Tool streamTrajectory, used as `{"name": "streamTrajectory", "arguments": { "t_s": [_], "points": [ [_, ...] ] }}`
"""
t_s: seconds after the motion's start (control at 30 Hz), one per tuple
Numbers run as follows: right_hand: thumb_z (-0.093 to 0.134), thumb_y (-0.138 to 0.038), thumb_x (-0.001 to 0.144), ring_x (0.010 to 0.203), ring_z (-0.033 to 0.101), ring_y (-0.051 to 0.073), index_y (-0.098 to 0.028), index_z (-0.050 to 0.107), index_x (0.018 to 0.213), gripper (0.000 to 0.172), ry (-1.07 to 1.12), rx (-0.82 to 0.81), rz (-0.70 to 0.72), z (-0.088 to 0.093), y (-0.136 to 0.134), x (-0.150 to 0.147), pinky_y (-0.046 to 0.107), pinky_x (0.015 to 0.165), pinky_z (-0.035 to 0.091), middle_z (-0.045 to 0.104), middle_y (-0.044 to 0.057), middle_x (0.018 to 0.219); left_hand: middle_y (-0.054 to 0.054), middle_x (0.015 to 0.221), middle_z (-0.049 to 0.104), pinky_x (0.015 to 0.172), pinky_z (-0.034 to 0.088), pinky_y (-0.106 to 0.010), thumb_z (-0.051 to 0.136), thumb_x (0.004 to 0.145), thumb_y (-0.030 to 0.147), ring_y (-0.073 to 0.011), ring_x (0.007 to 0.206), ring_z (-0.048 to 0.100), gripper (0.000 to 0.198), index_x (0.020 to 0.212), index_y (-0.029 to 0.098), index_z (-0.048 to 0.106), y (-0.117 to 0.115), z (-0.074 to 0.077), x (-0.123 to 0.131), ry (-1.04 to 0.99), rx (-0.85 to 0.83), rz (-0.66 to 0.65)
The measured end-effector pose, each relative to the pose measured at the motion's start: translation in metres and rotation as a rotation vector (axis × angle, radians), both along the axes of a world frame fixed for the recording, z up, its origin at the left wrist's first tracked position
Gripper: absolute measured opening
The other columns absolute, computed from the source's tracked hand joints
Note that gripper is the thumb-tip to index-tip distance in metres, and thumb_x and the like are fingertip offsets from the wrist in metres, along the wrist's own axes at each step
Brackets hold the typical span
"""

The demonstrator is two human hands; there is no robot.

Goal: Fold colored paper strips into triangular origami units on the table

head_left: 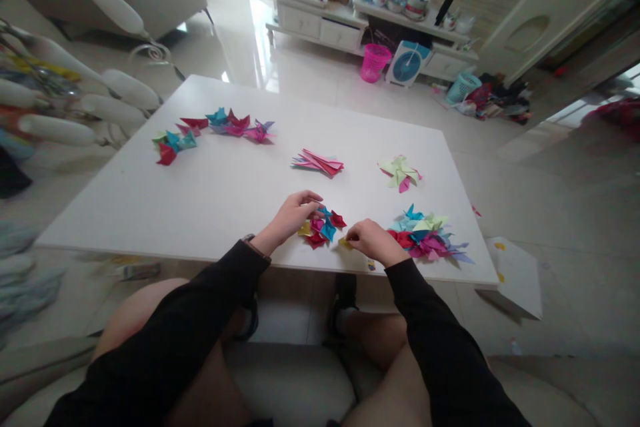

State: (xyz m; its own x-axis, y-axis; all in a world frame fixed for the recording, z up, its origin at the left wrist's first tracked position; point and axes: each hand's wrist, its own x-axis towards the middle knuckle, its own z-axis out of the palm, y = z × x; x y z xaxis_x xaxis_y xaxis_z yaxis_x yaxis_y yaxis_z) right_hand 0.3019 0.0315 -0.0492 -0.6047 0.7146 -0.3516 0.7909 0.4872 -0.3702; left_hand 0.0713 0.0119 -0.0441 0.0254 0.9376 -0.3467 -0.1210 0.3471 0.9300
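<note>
My left hand (pixel 296 213) reaches over a small cluster of folded paper pieces (pixel 328 231) in blue, red, pink and yellow near the table's front edge. Its fingers are stretched and loosely curved above the pieces; whether the fingertips touch one is hard to see. Just right of that cluster, my right hand (pixel 374 241) pinches a yellow folded paper piece (pixel 344 243), low over the tabletop. Beside the right hand lies a larger heap of paper origami (pixel 430 240) in red, blue, pink, purple and pale green.
On the white table (pixel 225 200) lie a bundle of narrow pink folded strips (pixel 320 163), a pale green origami group (pixel 400 172) and more origami (pixel 235 125) at the back left. A small sticker (pixel 371 265) is at the front edge. A white box (pixel 515 277) stands off the right corner.
</note>
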Motion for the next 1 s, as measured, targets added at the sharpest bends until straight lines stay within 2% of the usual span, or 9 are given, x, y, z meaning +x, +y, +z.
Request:
{"name": "streamTrajectory", "arguments": {
  "t_s": [0.13,0.33,0.47,0.6,0.73,0.83,1.0],
  "points": [
    [0.064,-0.011,0.081,0.077,0.068,0.018,-0.02,0.082,0.088,0.021,-0.109,0.034,0.019,-0.005,-0.003,-0.007,0.024,0.07,0.042,0.078,0.008,0.085,-0.007,0.094,0.074,0.074,0.057,-0.029,0.06,0.08,0.013,-0.0156,0.076,0.072,0.017,0.096,0.013,0.065,0.0,0.0,0.0,0.011,0.014,-0.005],
    [0.061,-0.012,0.085,0.08,0.067,0.018,-0.019,0.079,0.087,0.02,-0.129,0.063,0.036,-0.005,-0.006,-0.014,0.024,0.07,0.04,0.076,0.008,0.087,-0.008,0.094,0.074,0.076,0.058,-0.03,0.06,0.08,0.015,-0.0161,0.078,0.072,0.017,0.096,0.014,0.065,-0.001,0.0,-0.001,0.017,0.03,-0.015],
    [0.061,-0.009,0.083,0.077,0.067,0.019,-0.019,0.079,0.084,0.019,-0.069,0.067,0.017,-0.009,-0.006,-0.016,0.025,0.07,0.04,0.076,0.009,0.085,-0.007,0.093,0.073,0.076,0.058,-0.031,0.059,0.081,0.015,-0.0162,0.077,0.072,0.016,0.096,0.014,0.065,0.0,-0.001,-0.001,0.021,0.028,-0.016],
    [0.061,-0.005,0.079,0.08,0.067,0.018,-0.019,0.079,0.092,0.027,0.065,0.05,-0.012,-0.012,-0.003,-0.015,0.025,0.075,0.042,0.077,0.007,0.088,-0.007,0.092,0.073,0.074,0.057,-0.03,0.061,0.08,0.016,-0.0158,0.076,0.072,0.016,0.095,0.014,0.065,0.0,-0.002,-0.001,0.012,0.037,-0.024],
    [0.059,-0.007,0.08,0.08,0.066,0.017,-0.018,0.077,0.09,0.024,0.158,0.117,-0.062,-0.006,0.001,-0.011,0.024,0.076,0.043,0.076,0.006,0.087,-0.007,0.09,0.072,0.071,0.056,-0.028,0.061,0.08,0.017,-0.0156,0.073,0.071,0.014,0.093,0.014,0.065,0.0,-0.002,-0.001,0.013,0.036,-0.026],
    [0.058,-0.01,0.083,0.081,0.065,0.018,-0.018,0.075,0.087,0.019,0.131,0.185,-0.121,0.001,0.004,-0.008,0.025,0.078,0.042,0.075,0.007,0.087,-0.007,0.089,0.072,0.068,0.055,-0.028,0.062,0.079,0.016,-0.0158,0.071,0.07,0.013,0.092,0.014,0.065,0.0,-0.001,-0.001,0.008,0.03,-0.03],
    [0.06,-0.022,0.088,0.085,0.066,0.019,-0.02,0.074,0.091,0.014,0.052,0.19,-0.168,0.004,0.003,-0.01,0.027,0.076,0.041,0.075,0.006,0.09,-0.006,0.087,0.072,0.067,0.053,-0.026,0.06,0.079,0.016,-0.0139,0.07,0.067,0.014,0.091,0.014,0.066,-0.005,0.0,-0.002,0.064,0.055,-0.066]
  ]
}}
